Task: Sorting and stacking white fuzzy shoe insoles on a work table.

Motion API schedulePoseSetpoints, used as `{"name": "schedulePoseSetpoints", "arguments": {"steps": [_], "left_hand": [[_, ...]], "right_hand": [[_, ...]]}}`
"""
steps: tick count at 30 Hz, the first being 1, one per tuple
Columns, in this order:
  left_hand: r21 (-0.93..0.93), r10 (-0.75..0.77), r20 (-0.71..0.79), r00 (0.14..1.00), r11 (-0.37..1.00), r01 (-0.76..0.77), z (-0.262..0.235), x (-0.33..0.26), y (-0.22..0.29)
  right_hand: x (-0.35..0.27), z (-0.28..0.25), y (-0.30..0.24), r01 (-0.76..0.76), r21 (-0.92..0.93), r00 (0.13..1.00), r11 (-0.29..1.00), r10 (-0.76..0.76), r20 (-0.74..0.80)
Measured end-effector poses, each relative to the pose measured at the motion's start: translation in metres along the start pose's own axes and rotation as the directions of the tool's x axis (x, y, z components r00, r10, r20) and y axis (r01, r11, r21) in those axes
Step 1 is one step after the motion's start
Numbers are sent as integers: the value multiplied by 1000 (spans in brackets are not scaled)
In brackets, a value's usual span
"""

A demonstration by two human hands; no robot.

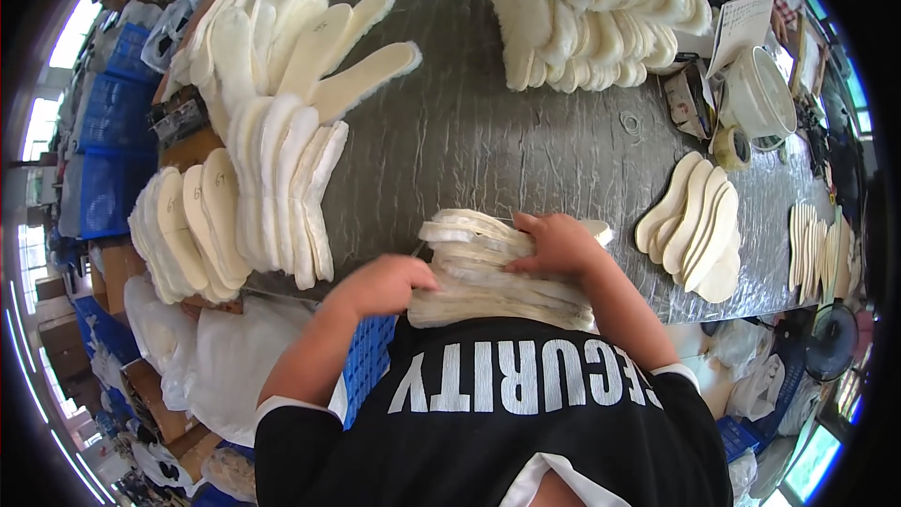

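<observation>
A stack of fleecy cream insoles (497, 296) lies at the table's near edge, against my black shirt. My right hand (560, 244) grips the upper insoles from the right, thumb and fingers bent over them. At the left end of the stack is my left hand (389, 284), slightly blurred, its fingers curled together. Whatever the left fingers hold, if anything, is hidden. One insole tip (598, 230) pokes out beyond my right wrist.
Fleecy insole piles (282, 188) cover the table's left side, with more insoles (591, 28) at the far right. Thin flat insoles (694, 225) lie to the right, near a white bucket (760, 94) and a tape roll (731, 148). Blue crates (113, 141) stand left of the dark table (450, 150).
</observation>
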State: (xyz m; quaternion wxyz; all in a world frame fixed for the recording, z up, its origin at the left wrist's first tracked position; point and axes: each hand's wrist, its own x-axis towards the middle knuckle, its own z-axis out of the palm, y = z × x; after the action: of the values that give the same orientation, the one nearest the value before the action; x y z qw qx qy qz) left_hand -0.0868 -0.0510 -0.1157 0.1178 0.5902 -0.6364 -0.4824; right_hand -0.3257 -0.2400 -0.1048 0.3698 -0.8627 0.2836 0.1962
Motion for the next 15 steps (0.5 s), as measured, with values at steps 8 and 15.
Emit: {"name": "schedulePoseSetpoints", "arguments": {"steps": [8,15], "left_hand": [[-370,-375,143,916,838,401,-29,99,-16],[-633,-342,387,856,577,517,-7,48,-41]], "right_hand": [[-14,13,14,134,38,980,990,-127,-156],[-29,23,23,85,157,974,984,-48,-222]]}}
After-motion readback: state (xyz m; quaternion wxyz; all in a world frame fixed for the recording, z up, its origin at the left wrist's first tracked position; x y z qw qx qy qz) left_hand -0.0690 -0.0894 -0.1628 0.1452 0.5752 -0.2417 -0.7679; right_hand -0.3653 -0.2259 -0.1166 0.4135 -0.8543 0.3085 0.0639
